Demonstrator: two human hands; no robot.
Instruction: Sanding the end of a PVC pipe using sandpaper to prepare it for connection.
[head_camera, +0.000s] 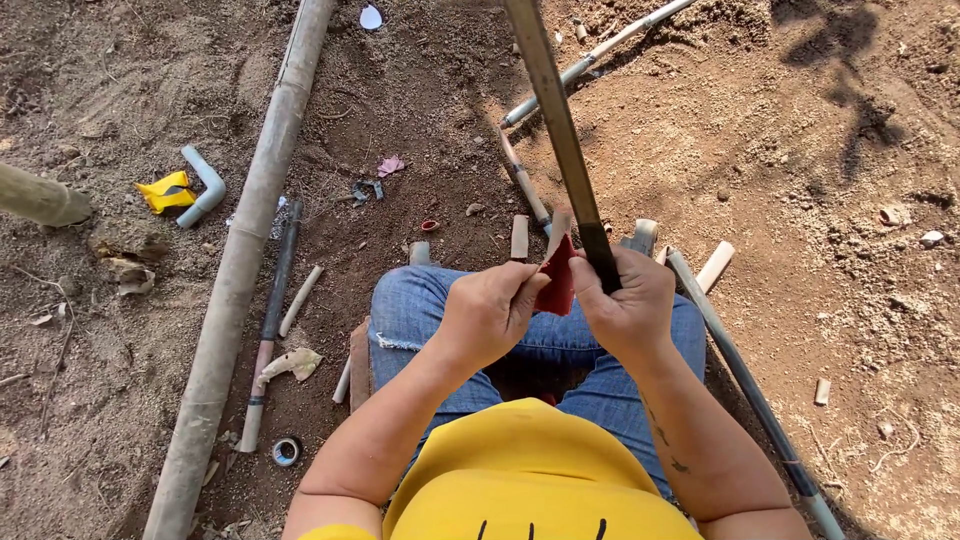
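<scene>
I sit on bare dirt in blue jeans and a yellow shirt. My right hand (628, 305) grips a long, thin, dark brown pipe (555, 120) that rises steeply toward the camera. My left hand (490, 312) pinches a small red piece of sheet (558, 280), which looks like abrasive paper, and holds it against the pipe just beside my right hand. Both hands are close together above my knees.
A thick long grey pipe (245, 250) lies on the ground at my left, with a thinner dark rod (275, 300) beside it. A grey elbow fitting (205, 185) and yellow wrapper (165, 192) lie farther left. Another thin pipe (745, 385) runs along my right; short pipe offcuts are scattered ahead.
</scene>
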